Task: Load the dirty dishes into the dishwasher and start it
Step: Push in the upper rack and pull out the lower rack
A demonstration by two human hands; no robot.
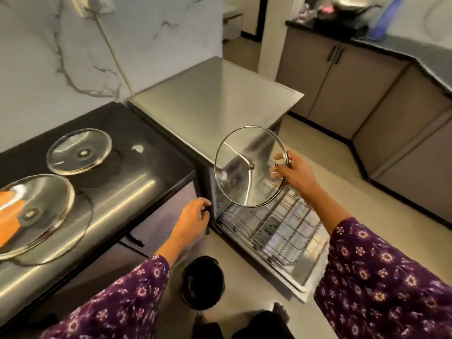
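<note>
My right hand (294, 173) grips the rim of a round glass lid (244, 172) and holds it tilted in the air above the dishwasher's pulled-out wire rack (281, 228). The steel dishwasher (215, 101) stands open, its door (297, 277) folded down to the floor. My left hand (193, 220) hangs with loosely curled fingers, holding nothing, beside the dishwasher's front left corner. Two more glass lids lie on the black counter at the left: a smaller one (79, 150) farther back and a larger one (36, 211) near the front edge.
A small black bin (203, 282) stands on the floor between my arms. The black counter (137, 172) adjoins the dishwasher on the left. Beige cabinets (342, 77) line the far right under a dark worktop with a wok.
</note>
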